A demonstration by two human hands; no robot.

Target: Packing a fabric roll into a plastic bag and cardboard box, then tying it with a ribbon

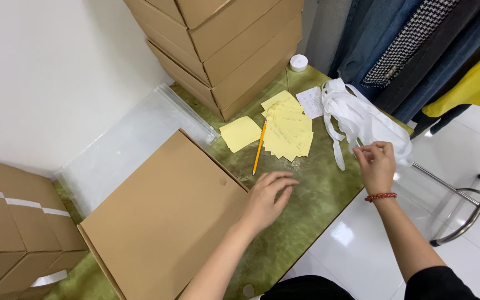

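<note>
A flat brown cardboard box (162, 216) lies on the green table (312, 205). My left hand (268, 197) rests open at the box's right corner, fingers spread over the table beside it. My right hand (376, 164) pinches a strand of the white strap bundle (356, 114) at the table's right edge; a red bead bracelet sits on its wrist. A yellow pencil (259, 147) lies between a single yellow note (240, 133) and a stack of yellow notes (290, 130).
Stacked cardboard boxes (223, 44) stand at the back, more taped boxes (12, 228) at the left. A clear plastic bag (134, 139) lies behind the flat box. A white round lid (299, 62), a white slip (310, 101), hanging clothes (418, 50) and a metal rack (468, 200) are at the right.
</note>
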